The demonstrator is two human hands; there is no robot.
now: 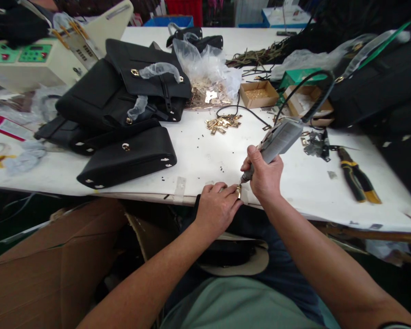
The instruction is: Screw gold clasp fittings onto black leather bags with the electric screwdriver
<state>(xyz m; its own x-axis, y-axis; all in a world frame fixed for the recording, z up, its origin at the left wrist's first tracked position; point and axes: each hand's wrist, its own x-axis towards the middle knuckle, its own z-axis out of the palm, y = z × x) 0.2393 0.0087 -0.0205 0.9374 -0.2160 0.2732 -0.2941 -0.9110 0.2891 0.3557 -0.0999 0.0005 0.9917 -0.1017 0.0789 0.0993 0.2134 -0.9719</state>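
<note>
My right hand [267, 176] is wrapped round a grey electric screwdriver [281, 139], tilted with its tip down at the table's front edge. Under that tip lies a small gold metal plate [239, 192]. The fingers of my left hand [217, 203] press together on the plate and the edge beside it; what lies beneath them is partly hidden. Farther back, a loose pile of gold metal plates [223, 122] rests on the white table. A black handbag [130, 153] with a gold fitting lies on its side to the left.
More black bags [123, 87] are stacked behind. A clear plastic bag of metal parts [208, 87] and a cardboard box of small gold pieces [259, 94] stand at the back. Pliers [358, 176] lie at right. A large cardboard box [55, 269] is below left.
</note>
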